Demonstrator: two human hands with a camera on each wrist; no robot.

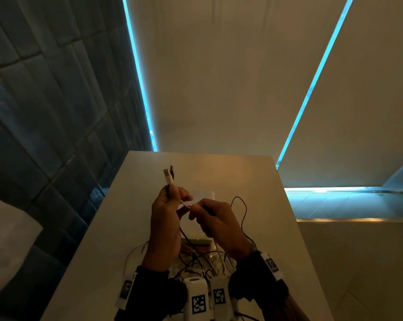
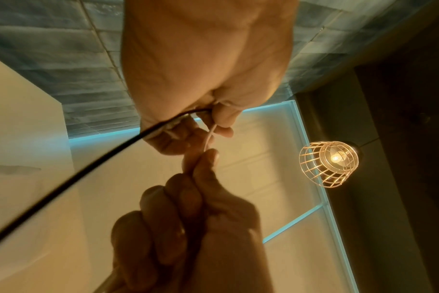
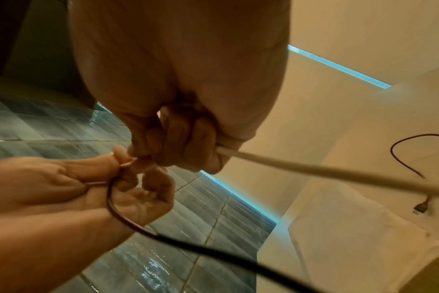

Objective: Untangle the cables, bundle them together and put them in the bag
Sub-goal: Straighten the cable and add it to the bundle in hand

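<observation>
My left hand (image 1: pixel 172 192) is raised above the table and grips two cables side by side, a white one and a black one. Their plugs (image 1: pixel 168 175) stick up past the fingers. My right hand (image 1: pixel 193 208) pinches the white cable (image 1: pixel 184 202) just right of the left hand, and the cable (image 3: pixel 338 174) runs back through the fist. The black cable (image 2: pixel 88 168) hangs from the left hand (image 2: pixel 208 117) toward the tangle (image 1: pixel 196 258) on the table. A clear pouch with a green strip (image 1: pixel 197 241) lies under the tangle.
The white table (image 1: pixel 253 228) has a tiled wall to its left and a drop at its right edge. A black cable loop (image 1: pixel 242 205) rises beside my right wrist, with its plug (image 3: pixel 421 208) lying on white material. A caged lamp (image 2: pixel 328 164) hangs overhead.
</observation>
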